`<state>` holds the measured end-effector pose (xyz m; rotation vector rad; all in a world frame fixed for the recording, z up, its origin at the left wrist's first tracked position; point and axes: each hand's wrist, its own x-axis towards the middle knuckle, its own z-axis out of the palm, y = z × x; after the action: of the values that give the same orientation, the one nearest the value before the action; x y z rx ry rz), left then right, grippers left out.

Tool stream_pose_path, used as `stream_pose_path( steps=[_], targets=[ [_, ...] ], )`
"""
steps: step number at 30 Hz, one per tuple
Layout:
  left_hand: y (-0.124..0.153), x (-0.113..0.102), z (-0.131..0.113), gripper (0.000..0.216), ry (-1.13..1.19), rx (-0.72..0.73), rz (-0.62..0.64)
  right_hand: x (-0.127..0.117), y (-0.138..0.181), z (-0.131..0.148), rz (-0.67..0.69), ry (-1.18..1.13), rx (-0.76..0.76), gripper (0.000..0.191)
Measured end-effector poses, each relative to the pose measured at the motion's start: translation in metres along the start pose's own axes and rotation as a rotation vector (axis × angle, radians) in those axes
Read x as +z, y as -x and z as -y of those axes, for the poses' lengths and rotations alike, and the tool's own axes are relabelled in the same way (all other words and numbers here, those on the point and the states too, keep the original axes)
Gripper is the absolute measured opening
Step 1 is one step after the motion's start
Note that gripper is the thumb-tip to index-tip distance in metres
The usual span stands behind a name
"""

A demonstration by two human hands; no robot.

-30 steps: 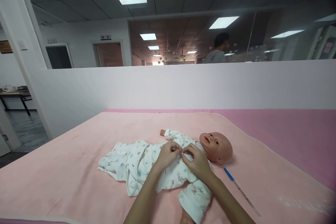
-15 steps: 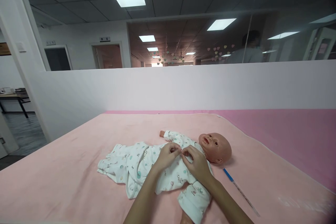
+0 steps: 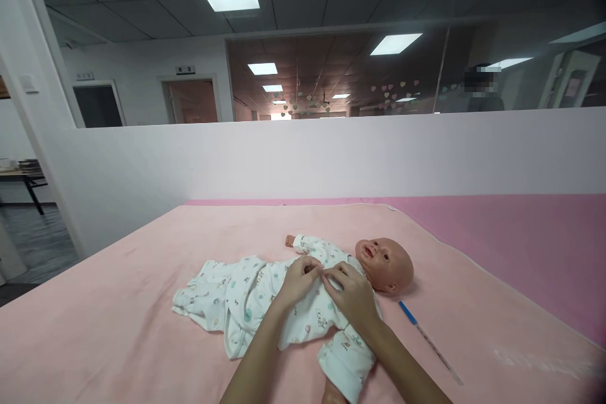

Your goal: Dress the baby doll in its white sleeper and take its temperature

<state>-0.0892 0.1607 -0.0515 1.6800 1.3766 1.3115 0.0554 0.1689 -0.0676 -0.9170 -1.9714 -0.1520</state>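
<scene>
A baby doll (image 3: 389, 265) lies on its back on a pink blanket (image 3: 118, 303), its head to the right. It wears a white printed outfit (image 3: 310, 322) of top and trousers. Over the doll's chest, my left hand (image 3: 302, 279) and my right hand (image 3: 349, 293) meet with fingertips almost touching. Both are closed in a pinch on the front of the outfit. What exactly lies between the fingertips is too small to make out; it looks like the fabric edge or a fastening. One doll arm points away from me, the other towards me.
A thin stick with a blue cap or handle (image 3: 408, 313), like a pen or thermometer, lies right of the doll. Beyond the blanket is a pink surface (image 3: 521, 246), then a white low wall (image 3: 303, 158) with glass above. A person (image 3: 483, 91) appears behind the glass.
My hands stay pinched together at the doll's chest with barely any movement. The whole view has shifted slightly, and the person behind the glass has moved right.
</scene>
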Motion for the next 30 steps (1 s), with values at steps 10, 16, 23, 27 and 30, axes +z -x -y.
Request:
stream_pose_path(
  steps=[10,16,23,27,30],
  targets=[
    [0.002,-0.001,-0.003,0.019,-0.004,0.035,-0.003,-0.001,0.000,0.001,0.007,0.021,-0.104,0.020],
    [0.002,-0.001,-0.005,0.019,-0.022,0.055,0.005,0.000,-0.001,0.001,-0.010,0.022,-0.074,0.021],
    [0.006,-0.002,-0.010,0.022,0.013,0.050,0.045,0.003,0.001,-0.002,-0.027,0.055,-0.021,0.021],
    [0.006,-0.005,-0.015,0.021,0.102,0.015,0.060,0.002,0.002,-0.002,-0.022,0.072,-0.007,0.024],
    [0.007,-0.015,-0.021,0.024,0.242,-0.096,0.036,0.000,0.002,-0.001,-0.050,0.033,-0.022,0.022]
  ],
)
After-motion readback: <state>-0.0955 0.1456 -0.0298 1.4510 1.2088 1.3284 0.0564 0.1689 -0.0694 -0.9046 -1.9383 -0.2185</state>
